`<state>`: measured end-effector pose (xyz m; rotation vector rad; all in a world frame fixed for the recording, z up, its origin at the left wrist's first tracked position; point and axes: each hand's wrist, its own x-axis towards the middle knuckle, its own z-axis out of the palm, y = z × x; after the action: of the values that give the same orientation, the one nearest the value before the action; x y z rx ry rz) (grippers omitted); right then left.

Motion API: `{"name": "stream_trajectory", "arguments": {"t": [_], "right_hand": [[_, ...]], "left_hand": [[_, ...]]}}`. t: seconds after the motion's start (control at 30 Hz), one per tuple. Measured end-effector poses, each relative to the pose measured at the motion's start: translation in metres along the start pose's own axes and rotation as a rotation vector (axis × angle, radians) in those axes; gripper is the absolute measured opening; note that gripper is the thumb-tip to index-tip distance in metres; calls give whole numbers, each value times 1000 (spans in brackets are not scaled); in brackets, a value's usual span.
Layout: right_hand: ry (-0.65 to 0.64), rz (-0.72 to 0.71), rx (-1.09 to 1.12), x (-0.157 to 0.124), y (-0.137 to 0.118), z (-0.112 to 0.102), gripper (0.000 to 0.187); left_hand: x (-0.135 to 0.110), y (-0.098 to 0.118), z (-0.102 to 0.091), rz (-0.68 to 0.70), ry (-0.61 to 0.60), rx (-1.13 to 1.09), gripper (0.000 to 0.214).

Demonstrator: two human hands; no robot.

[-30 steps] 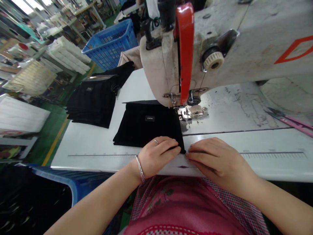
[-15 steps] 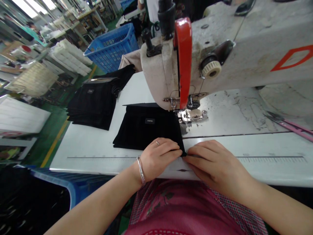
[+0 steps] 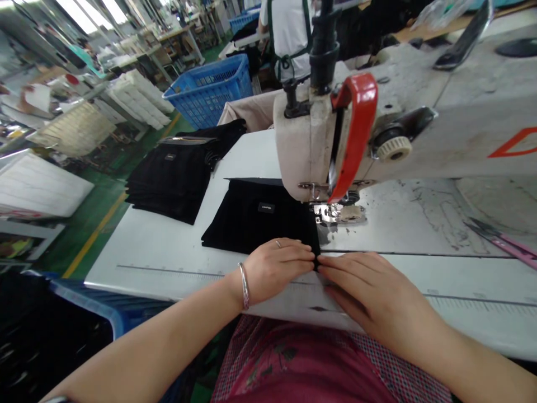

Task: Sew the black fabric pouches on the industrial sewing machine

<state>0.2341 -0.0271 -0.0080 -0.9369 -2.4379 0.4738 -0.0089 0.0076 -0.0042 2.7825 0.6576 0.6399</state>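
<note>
Black cloth piece (image 3: 260, 221) lies flat in front of the industrial sewing machine (image 3: 308, 145), and its right edge comes just beside the presser foot (image 3: 339, 214). The left hand (image 3: 274, 270) and the right hand (image 3: 369, 288) are not clenched. Their fingers are stretched and they hold the near corner of the cloth between them, pressing it on the white sewing table (image 3: 142, 252). A silver bangle (image 3: 243, 285) is on the left wrist, and a ring (image 3: 277, 243) is on one left finger. Under the hands, a pink apron (image 3: 293, 364) is visible.

Left of the machine, a stack of black garments (image 3: 170, 182) lies on the same table. Right of the machine, pink-handled scissors (image 3: 503, 248) lie on the table. Behind the machine stands a blue plastic crate (image 3: 207, 92), and farther behind it a co-worker in a white shirt (image 3: 287, 39) stands with the back turned. Below the table on the left side of the machine, a blue bin (image 3: 84, 299) holds dark cloth.
</note>
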Motion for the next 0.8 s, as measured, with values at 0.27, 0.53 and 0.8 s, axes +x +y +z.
{"name": "stream_trajectory", "arguments": {"t": [0.27,0.53,0.8], "right_hand": [[-35,-52,-105,27,22,-9,25],[-53,-13,-230,44,40,-7,29],[-54,130,-380,53,42,-2,36]], "left_hand": [[14,-31,-3,-12,-8,18,23],[26,-60,-2,-46,48,35,21],[39,-84,-1,-191,57,79,21]]}}
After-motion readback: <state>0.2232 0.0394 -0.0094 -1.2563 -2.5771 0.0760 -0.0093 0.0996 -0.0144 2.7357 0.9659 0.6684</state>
